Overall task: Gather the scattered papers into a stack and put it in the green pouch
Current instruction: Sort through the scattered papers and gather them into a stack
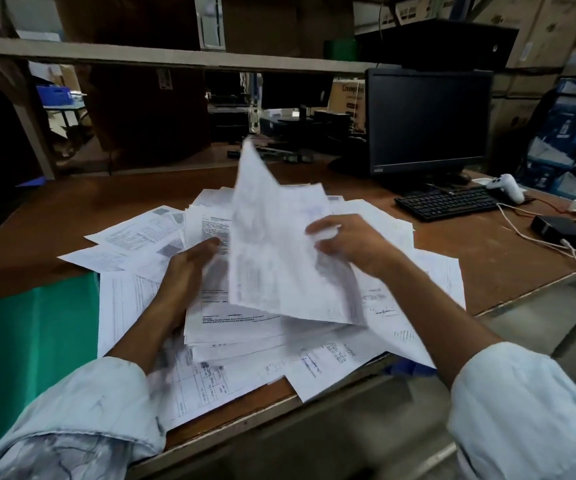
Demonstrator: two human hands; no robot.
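My right grip (343,242), at the centre of the frame, is closed on a lifted sheaf (279,244) of papers, fingers curled round its right edge. The sheets stand up, fan and blur. Held this way, I judge, the sheaf can be dropped squarely onto the pile (245,327) beneath it.

My left grip (189,268) holds nothing. Its fingers are straight and laid against the pile's left side, apparently to fence the edges while they are squared.

More loose sheets (130,237) spread around the pile toward the left and lower right, and some overhang the near edge of the surface (72,209).

The green pouch (30,341) lies at lower left, its right edge meeting the papers, handy for loading. Gathering looks roughly midway, and I can see no papers in the pouch.
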